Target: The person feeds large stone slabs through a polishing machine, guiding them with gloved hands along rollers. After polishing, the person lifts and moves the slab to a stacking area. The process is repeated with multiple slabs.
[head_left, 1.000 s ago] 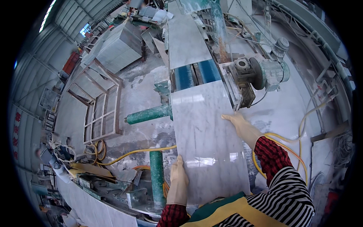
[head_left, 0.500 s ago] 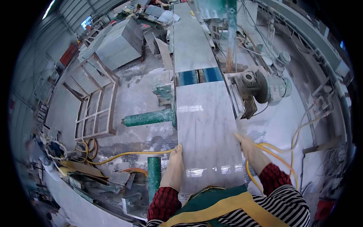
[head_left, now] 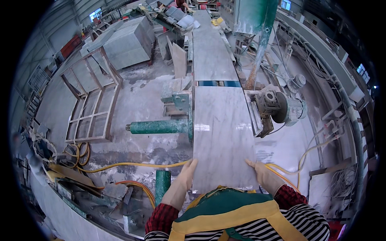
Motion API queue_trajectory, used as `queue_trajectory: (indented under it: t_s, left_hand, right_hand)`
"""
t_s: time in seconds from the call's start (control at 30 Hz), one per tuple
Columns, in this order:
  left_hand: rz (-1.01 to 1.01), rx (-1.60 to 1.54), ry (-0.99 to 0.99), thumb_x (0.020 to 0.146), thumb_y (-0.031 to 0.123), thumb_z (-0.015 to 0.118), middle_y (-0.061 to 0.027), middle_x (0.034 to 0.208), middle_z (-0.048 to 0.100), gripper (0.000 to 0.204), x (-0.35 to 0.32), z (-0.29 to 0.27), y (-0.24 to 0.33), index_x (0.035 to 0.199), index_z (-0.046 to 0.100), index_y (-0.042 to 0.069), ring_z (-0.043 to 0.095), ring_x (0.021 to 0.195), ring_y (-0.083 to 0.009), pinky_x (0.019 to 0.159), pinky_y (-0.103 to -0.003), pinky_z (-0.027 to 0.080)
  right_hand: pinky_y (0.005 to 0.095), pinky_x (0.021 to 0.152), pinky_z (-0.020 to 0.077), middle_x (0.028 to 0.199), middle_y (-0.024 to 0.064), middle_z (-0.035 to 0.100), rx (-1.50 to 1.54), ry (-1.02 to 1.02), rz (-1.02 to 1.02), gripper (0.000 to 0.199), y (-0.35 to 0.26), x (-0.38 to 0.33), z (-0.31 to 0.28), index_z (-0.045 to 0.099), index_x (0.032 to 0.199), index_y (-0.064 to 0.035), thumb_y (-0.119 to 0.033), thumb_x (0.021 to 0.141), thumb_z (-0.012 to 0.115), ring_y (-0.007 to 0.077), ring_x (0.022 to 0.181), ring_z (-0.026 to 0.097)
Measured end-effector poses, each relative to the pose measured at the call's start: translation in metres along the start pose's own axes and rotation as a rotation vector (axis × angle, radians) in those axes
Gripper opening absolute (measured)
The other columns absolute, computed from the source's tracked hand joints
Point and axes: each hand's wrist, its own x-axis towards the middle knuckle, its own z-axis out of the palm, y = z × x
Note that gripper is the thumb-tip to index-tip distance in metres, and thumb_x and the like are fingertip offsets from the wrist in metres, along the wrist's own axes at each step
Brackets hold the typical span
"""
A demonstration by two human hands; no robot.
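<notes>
A long, polished white marble slab (head_left: 223, 140) with grey veins lies in front of my body. My left hand (head_left: 186, 176) holds its left edge, with the fingers partly hidden at the side. At the right edge, my right hand (head_left: 262, 173) grips with the thumb along the rim and the other fingers mostly out of sight. Beyond it lies a second pale slab (head_left: 213, 56). Between the two slabs shows a narrow strip of blue belt (head_left: 207, 83). The near end of the marble slab almost meets my green apron (head_left: 229, 205).
A motor with gearbox (head_left: 283, 107) stands right of the slab. On the left are a green roller (head_left: 159, 127), a green post (head_left: 163, 184) and a metal frame (head_left: 94, 108). A yellow hose (head_left: 128, 164) crosses the floor. Far off, a person's arm (head_left: 184, 5) shows.
The marble slab has moved forward, away from me, and the blue gap before the far slab has narrowed. Both hands stay at its edges. My view has tilted up somewhat.
</notes>
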Motion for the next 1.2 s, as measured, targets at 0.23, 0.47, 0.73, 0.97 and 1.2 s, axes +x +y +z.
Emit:
queue_trajectory:
  t_s: [0.23, 0.47, 0.73, 0.97, 1.2]
  left_hand:
    - [0.053, -0.102, -0.057, 0.110, 0.030, 0.062, -0.0088, 0.151, 0.062, 0.052, -0.018, 0.015, -0.024, 0.154, 0.054, 0.006, 0.059, 0.136, -0.0233, 0.117, -0.039, 0.045]
    - [0.094, -0.054, -0.012, 0.110, 0.032, 0.062, -0.0102, 0.146, 0.064, 0.052, 0.005, 0.014, -0.027, 0.153, 0.055, 0.003, 0.060, 0.131, -0.0240, 0.109, -0.042, 0.052]
    - [0.005, -0.071, 0.049, 0.109, 0.033, 0.062, -0.0115, 0.149, 0.061, 0.055, 0.007, 0.035, -0.006, 0.155, 0.053, 0.003, 0.058, 0.134, -0.0256, 0.110, -0.043, 0.051]
    - [-0.020, -0.046, 0.035, 0.107, 0.035, 0.065, -0.0119, 0.149, 0.060, 0.059, 0.028, 0.026, -0.014, 0.155, 0.053, 0.003, 0.058, 0.133, -0.0262, 0.107, -0.043, 0.053]
    - [-0.024, 0.003, 0.094, 0.105, 0.038, 0.066, -0.0120, 0.148, 0.060, 0.061, 0.037, 0.026, -0.008, 0.155, 0.053, 0.005, 0.059, 0.131, -0.0255, 0.104, -0.043, 0.055]
  right_hand:
    - [0.0430, 0.100, 0.0603, 0.130, 0.0163, 0.072, -0.050, 0.043, 0.041, 0.062, 0.011, 0.056, -0.032, 0.059, 0.144, 0.0020, -0.030, 0.097, 0.080, 0.0301, 0.113, 0.072]
    - [0.0407, 0.092, 0.0614, 0.122, 0.0143, 0.074, -0.022, 0.046, 0.066, 0.057, -0.010, 0.071, -0.023, 0.065, 0.135, 0.0007, -0.037, 0.095, 0.081, 0.0282, 0.104, 0.074]
    - [0.0421, 0.092, 0.0603, 0.122, 0.0148, 0.074, -0.016, 0.093, 0.125, 0.060, -0.026, 0.086, -0.022, 0.065, 0.135, 0.0012, -0.041, 0.095, 0.081, 0.0288, 0.105, 0.074]
    - [0.0452, 0.095, 0.0597, 0.128, 0.0176, 0.072, -0.033, 0.116, 0.100, 0.065, -0.035, 0.089, -0.020, 0.063, 0.137, 0.0022, -0.043, 0.094, 0.081, 0.0311, 0.111, 0.072]
    - [0.0490, 0.095, 0.0604, 0.130, 0.0192, 0.071, -0.004, 0.124, 0.112, 0.070, -0.039, 0.100, -0.018, 0.060, 0.141, 0.0033, -0.042, 0.093, 0.084, 0.0333, 0.112, 0.071]
